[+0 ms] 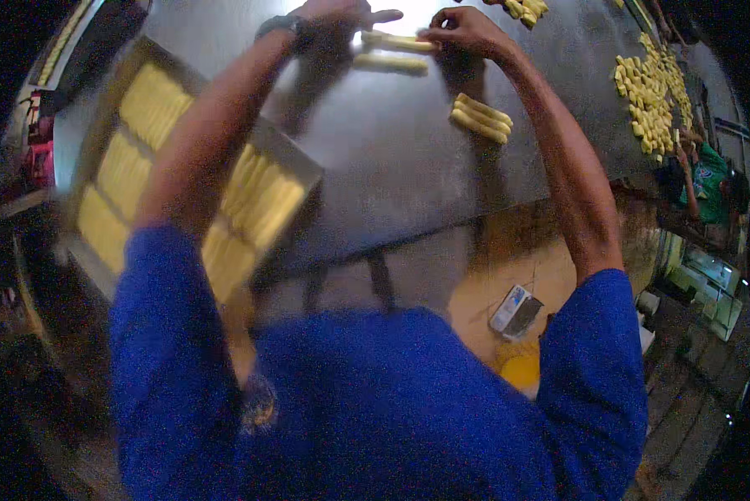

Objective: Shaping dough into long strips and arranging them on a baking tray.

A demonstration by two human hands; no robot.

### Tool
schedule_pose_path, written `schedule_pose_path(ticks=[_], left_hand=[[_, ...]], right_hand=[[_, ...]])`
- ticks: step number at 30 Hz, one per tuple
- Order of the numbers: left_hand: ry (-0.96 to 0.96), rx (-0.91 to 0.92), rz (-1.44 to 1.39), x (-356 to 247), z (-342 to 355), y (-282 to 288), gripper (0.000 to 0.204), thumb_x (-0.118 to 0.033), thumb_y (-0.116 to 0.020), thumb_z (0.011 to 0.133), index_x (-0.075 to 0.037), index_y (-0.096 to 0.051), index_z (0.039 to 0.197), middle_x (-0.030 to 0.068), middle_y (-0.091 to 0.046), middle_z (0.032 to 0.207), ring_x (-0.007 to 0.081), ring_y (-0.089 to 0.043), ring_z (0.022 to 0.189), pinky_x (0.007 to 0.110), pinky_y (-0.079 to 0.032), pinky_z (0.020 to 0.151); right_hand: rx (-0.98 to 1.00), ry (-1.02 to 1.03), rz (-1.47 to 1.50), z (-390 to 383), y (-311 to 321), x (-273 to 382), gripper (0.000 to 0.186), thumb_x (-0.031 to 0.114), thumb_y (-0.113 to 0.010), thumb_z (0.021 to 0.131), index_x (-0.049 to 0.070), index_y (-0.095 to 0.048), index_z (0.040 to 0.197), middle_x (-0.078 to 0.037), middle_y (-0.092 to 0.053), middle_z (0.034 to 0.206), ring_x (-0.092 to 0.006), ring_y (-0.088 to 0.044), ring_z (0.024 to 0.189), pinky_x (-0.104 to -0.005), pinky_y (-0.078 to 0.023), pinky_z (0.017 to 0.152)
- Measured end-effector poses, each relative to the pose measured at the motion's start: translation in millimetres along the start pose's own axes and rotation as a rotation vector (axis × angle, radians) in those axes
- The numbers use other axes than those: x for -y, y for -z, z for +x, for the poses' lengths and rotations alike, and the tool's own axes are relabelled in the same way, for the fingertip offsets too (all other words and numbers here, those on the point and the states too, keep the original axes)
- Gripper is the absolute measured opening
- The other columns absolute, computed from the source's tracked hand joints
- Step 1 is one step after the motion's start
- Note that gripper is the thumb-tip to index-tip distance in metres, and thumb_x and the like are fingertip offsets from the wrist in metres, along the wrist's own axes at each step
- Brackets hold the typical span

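My right hand [462, 32] is closed at the right end of a pale yellow dough stick [391, 40] near the top of the steel table [375, 159]. My left hand [345, 18], with a dark band at the wrist, is just above that stick's left end, its index finger stretched out. A second stick [390, 64] lies parallel below it. Three sticks [480, 118] lie side by side farther right. To my left, a metal tray [287, 149] holds several blocks of tightly packed yellow sticks.
At the right, a person in a green top [709, 184] works by a heap of short yellow dough pieces [646, 96]. More pieces [521, 10] lie at the top. Below the table's near edge are a grey box-like object [512, 313] and something yellow [521, 366].
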State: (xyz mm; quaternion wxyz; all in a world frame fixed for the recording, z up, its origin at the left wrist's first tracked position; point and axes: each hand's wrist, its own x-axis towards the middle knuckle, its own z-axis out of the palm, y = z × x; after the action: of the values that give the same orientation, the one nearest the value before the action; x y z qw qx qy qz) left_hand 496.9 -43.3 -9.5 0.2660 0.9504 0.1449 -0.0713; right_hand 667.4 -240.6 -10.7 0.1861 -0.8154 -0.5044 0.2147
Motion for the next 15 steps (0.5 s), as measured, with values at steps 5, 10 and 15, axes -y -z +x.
schedule_pose_path(ticks=[5, 10, 15], left_hand=[[0.02, -0.101, 0.277, -28.2, -10.8, -0.8, 0.062, -0.061, -0.062, 0.086, -0.002, -0.073, 0.071, 0.0153, -0.067, 0.068, 0.0268, -0.06, 0.06, 0.041, -0.049, 0.061], [0.016, -0.087, 0.253, -24.0, -13.3, 4.4, 0.072, -0.069, -0.06, 0.084, 0.001, -0.069, 0.069, 0.0164, -0.065, 0.065, 0.0277, -0.059, 0.058, 0.041, -0.048, 0.056], [0.034, -0.169, 0.326, -25.4, -12.7, -3.9, 0.079, -0.076, -0.058, 0.08, 0.002, -0.071, 0.075, 0.0167, -0.067, 0.068, 0.0263, -0.06, 0.057, 0.041, -0.048, 0.055]], right_hand=[[-0.001, -0.215, -0.058, -12.5, 7.7, 42.2, 0.035, 0.038, -0.08, 0.081, 0.005, -0.071, 0.088, -0.009, -0.07, 0.081, -0.0213, -0.064, 0.074, -0.0372, -0.051, 0.067], [-0.123, -0.199, -0.054, -21.4, 1.5, 56.8, 0.036, 0.041, -0.078, 0.081, 0.006, -0.071, 0.087, -0.011, -0.07, 0.081, -0.0234, -0.063, 0.075, -0.0394, -0.05, 0.068], [-0.044, -0.384, 0.014, -15.6, -3.5, 26.0, 0.045, 0.051, -0.078, 0.078, 0.009, -0.072, 0.09, -0.01, -0.07, 0.091, -0.0266, -0.064, 0.084, -0.0435, -0.049, 0.078]])
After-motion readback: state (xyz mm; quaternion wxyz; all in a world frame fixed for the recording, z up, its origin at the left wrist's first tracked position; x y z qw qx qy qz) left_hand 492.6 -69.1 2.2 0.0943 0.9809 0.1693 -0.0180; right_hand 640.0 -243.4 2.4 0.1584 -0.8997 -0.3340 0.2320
